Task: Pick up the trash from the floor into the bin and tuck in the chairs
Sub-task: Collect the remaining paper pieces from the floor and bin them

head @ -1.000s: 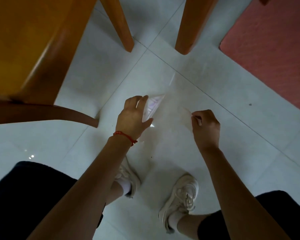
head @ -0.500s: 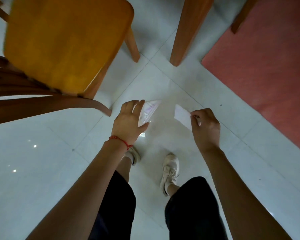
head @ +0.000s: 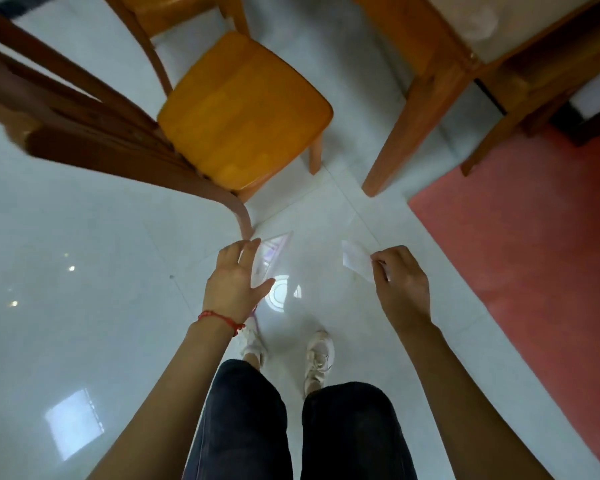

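My left hand (head: 234, 284), with a red string at the wrist, holds a clear plastic wrapper (head: 272, 252) with faint purple print, well above the white floor. My right hand (head: 400, 280) pinches a small white paper scrap (head: 355, 259) between thumb and fingers. Both pieces of trash are off the floor. A wooden chair (head: 236, 109) with an orange seat stands just ahead and to the left, pulled out from the table. No bin shows in the head view.
A wooden table leg (head: 413, 109) stands ahead on the right, with the table edge (head: 471, 60) above it. A red rug (head: 534, 244) covers the floor at right. A second chair leg (head: 492, 133) stands on the rug. My legs and white shoes are below.
I have risen from a crouch; the view has lifted, so the chair seat and table edge now show. Both hands keep hold of their pieces and have risen with me.
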Available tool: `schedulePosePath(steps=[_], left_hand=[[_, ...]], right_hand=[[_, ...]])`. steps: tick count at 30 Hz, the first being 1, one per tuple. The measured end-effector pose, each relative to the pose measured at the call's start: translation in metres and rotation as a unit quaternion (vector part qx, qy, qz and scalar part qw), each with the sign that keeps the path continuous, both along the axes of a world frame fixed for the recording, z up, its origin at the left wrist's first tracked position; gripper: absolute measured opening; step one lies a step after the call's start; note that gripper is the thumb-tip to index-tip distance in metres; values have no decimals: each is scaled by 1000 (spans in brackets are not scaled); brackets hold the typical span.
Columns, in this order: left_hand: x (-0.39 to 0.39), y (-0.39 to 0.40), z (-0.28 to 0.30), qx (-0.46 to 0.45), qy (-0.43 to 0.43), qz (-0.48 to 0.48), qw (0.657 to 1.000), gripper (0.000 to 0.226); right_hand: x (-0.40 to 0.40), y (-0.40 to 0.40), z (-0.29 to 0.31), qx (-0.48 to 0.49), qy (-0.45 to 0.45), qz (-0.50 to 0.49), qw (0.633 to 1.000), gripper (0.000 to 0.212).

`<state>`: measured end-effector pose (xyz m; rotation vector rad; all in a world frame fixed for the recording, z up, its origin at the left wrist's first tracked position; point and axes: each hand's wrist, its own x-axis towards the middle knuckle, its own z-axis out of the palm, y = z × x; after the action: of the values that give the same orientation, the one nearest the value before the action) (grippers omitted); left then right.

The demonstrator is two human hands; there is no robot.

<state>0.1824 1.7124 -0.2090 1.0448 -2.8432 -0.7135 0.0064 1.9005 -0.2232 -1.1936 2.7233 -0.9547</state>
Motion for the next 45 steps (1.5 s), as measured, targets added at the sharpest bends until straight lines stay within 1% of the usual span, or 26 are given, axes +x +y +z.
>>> schedulePosePath(steps=[6, 11, 16, 19, 22, 24, 29, 32, 38, 45], left_hand=[[78, 1, 31, 7, 5, 114, 993, 68], [146, -11, 46, 14, 9, 193, 981, 67], [226, -32, 54, 25, 18, 265, 964, 68], [285, -47, 61, 28, 24, 309, 950, 67], [350, -60, 67, 25, 20, 346, 938, 67], [384, -67, 72, 23, 9, 361, 932, 67], [477, -84, 87, 11, 7, 425, 905, 67], [504, -96, 93, 4, 13, 447, 895, 66], [524, -144, 93, -9, 27, 468, 883, 67], [537, -249, 88, -10, 31, 482, 876, 65]], right_hand=[[42, -26, 25, 15, -12, 78, 997, 7], [96, -62, 42, 13, 6, 163, 986, 7], [165, -114, 56, 8, 34, 239, 971, 1], [213, -146, 64, 6, 45, 269, 962, 6], [260, -176, 69, 2, 51, 298, 953, 6], [283, -194, 73, 4, 46, 312, 949, 8], [361, -255, 89, -7, 11, 369, 929, 11], [390, -288, 98, -7, -7, 386, 922, 10], [417, -358, 101, -6, 10, 418, 909, 9], [430, -465, 92, -11, 3, 417, 909, 9]])
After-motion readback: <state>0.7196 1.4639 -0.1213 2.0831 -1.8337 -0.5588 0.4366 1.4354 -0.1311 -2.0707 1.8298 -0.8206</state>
